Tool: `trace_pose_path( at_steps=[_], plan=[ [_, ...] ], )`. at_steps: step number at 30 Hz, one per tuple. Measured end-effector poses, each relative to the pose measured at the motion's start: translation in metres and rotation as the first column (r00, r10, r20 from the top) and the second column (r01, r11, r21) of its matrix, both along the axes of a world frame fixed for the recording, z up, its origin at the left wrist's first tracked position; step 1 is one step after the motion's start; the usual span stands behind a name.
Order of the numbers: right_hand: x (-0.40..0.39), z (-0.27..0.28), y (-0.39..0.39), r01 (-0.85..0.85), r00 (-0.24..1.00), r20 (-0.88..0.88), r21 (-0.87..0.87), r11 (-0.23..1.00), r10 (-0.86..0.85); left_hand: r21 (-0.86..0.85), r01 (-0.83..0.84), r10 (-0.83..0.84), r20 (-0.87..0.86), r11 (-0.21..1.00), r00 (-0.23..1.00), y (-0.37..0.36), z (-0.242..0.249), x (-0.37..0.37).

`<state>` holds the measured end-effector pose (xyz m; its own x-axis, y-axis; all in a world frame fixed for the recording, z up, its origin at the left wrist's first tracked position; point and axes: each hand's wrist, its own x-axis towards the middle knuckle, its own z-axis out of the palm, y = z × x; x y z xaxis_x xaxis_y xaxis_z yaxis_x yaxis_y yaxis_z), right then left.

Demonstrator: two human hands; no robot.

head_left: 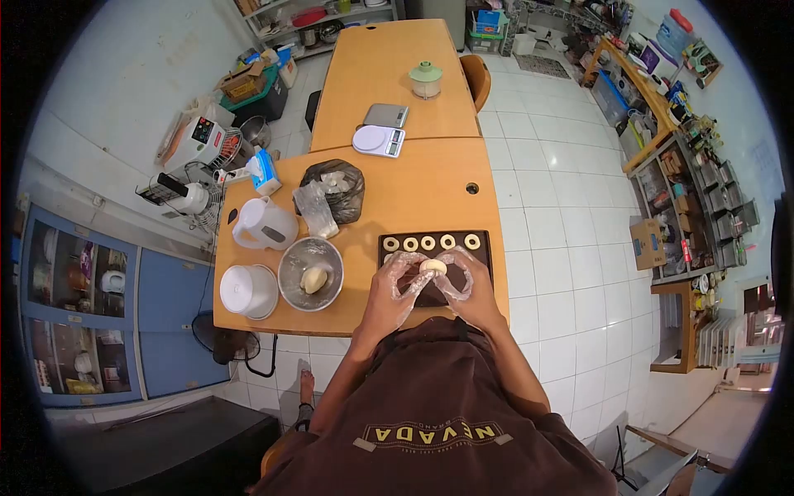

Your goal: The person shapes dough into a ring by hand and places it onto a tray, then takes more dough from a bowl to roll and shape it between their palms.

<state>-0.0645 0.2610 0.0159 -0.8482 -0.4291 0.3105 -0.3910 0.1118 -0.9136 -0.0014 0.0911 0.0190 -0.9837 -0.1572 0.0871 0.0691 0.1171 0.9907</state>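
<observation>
Centre frame, head view: left hand (403, 281) and right hand (460, 281), both in clear plastic gloves, pinch one dough piece (432, 267) above the dark tray (488, 264) (five rings already line its upper edge); judged best shaped with light, even fingertip pressure.

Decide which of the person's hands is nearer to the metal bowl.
Left. The left hand is just right of the metal bowl; the right hand is farther right, over the dark tray.
</observation>
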Motion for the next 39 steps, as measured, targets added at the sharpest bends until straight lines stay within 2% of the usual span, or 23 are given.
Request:
trace_pose_path(
  at_steps=[2,5,9,11,14,17,21,23,27,32,39],
  plan=[
    [0.003,-0.008,-0.004,0.038,0.999,0.034,-0.046,0.998,-0.036,-0.034,-0.032,0.032,-0.019,0.999,0.999,0.002,0.000,0.000],
    [0.010,-0.005,-0.006,0.072,0.995,0.065,-0.033,0.997,-0.069,-0.182,-0.074,0.063,-0.066,0.980,0.996,0.002,-0.015,-0.003],
    [0.012,-0.011,-0.004,0.061,0.991,0.122,-0.045,0.997,-0.055,-0.075,-0.057,0.055,-0.031,0.996,0.998,0.005,-0.015,0.001],
    [0.011,-0.016,-0.004,0.069,0.995,0.080,-0.045,0.997,-0.065,-0.049,-0.047,0.047,0.004,0.998,0.999,0.006,-0.009,0.002],
    [0.008,-0.017,0.001,0.046,0.998,0.051,-0.007,0.999,-0.046,-0.315,-0.006,-0.006,-0.035,0.949,0.999,0.005,0.010,0.002],
    [0.008,-0.017,0.004,0.011,0.998,0.069,0.019,1.000,-0.012,-0.209,0.073,-0.064,0.048,0.975,0.997,-0.003,-0.003,0.002],
    [0.010,-0.020,0.007,-0.025,0.990,0.142,0.050,0.998,0.017,-0.372,0.130,-0.100,0.100,0.919,0.990,-0.006,0.004,-0.001],
    [0.009,-0.017,0.009,-0.052,0.994,0.103,0.056,0.997,0.046,-0.448,0.149,-0.122,0.089,0.881,0.989,-0.009,0.000,-0.001],
    [0.003,-0.017,0.013,-0.091,0.996,0.018,0.095,0.991,0.090,-0.457,0.210,-0.186,0.097,0.864,0.978,-0.013,0.001,-0.005],
    [-0.001,-0.013,0.013,-0.115,0.993,0.006,0.136,0.984,0.115,-0.422,0.273,-0.231,0.149,0.864,0.961,-0.015,0.007,-0.008],
    [-0.005,-0.010,0.005,-0.082,0.997,0.008,0.112,0.990,0.081,-0.406,0.216,-0.209,0.062,0.888,0.976,-0.017,0.009,-0.012]
  ],
)
